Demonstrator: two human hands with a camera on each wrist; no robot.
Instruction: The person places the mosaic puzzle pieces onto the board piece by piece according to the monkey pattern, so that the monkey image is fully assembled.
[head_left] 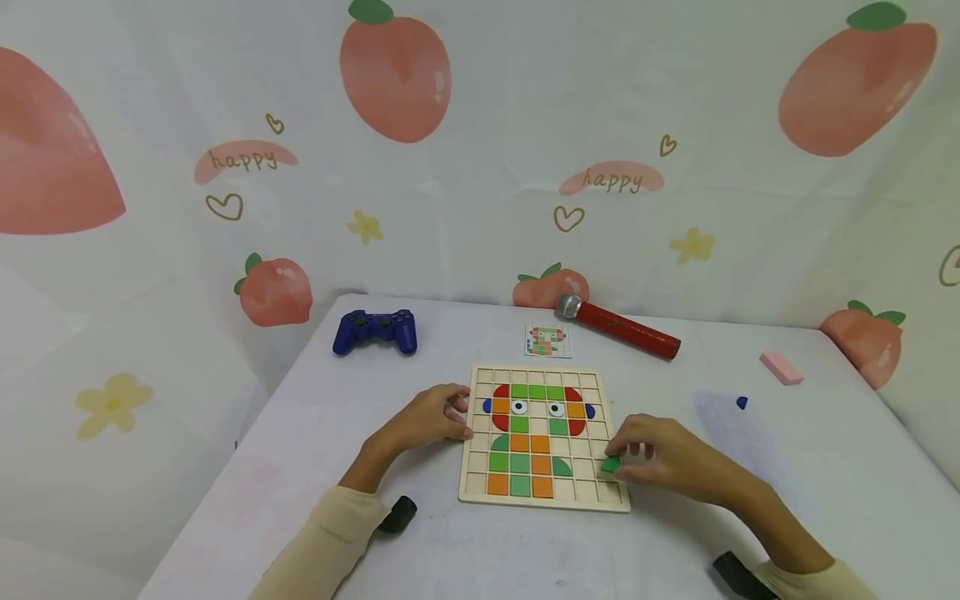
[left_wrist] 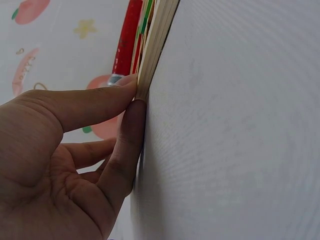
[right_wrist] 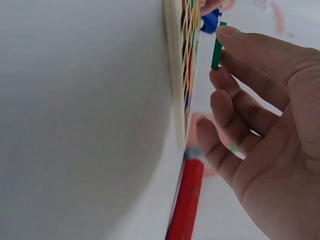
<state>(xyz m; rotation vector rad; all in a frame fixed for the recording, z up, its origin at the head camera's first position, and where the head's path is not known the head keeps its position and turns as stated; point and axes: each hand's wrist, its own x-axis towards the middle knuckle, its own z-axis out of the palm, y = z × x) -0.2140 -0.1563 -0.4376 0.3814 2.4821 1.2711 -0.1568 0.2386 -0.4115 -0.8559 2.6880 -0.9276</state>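
A wooden grid board [head_left: 592, 496] lies on the table, with coloured tiles set in a figure with two eyes. My left hand [head_left: 430, 417] holds the board's left edge, its thumb [left_wrist: 100, 105] and a finger meeting at the wooden rim in the left wrist view. Over the board's right columns, my right hand [head_left: 667, 458] pinches a small green tile [head_left: 611, 464] between thumb and fingertip. In the right wrist view, that tile [right_wrist: 218, 47] appears edge-on, apart from the board, and the other fingers are loosely bent.
A printed pattern card [head_left: 547, 340] lies behind the board, beside a red microphone [head_left: 626, 329]. The blue game controller [head_left: 375, 331] is at back left. On the right are a small blue piece [head_left: 742, 402] and a pink block [head_left: 782, 367].
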